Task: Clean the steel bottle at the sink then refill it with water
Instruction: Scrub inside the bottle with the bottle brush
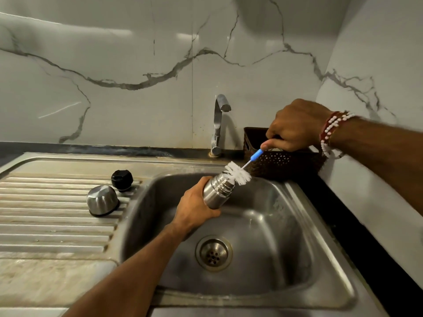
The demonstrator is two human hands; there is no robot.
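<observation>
The left hand (194,209) is wrapped around the lower body of the steel bottle (217,189), its grip closed firmly on the metal, and it holds the bottle tilted over the sink (320,227) with the open mouth pointing up and to the right. The bottle hangs above the left rear part of the basin, clear of the drain (214,253), which lies lower down near the middle of the bowl.

The right hand (297,125) reaches in from the right side, a string of red and white beads (332,133) wound about its wrist. Its grip pinches the blue handle of a bottle brush (238,173) between thumb and fingers. The brush slants down to the left, and its white bristles sit right at the bottle's mouth, touching the threaded neck; how far the tip goes inside cannot be told.

On the ribbed draining board to the left of the basin stand two loose parts: a rounded steel cup (102,200) turned mouth-down, and just behind it a black stopper (122,178). They are near each other but apart.

The tap (218,124) rises behind the basin against the marble-patterned wall, its spout turned to the right, and no water shows under it. A dark woven basket (283,161) sits on the desk behind the sink's right rear corner, partly hidden by the right hand.
</observation>
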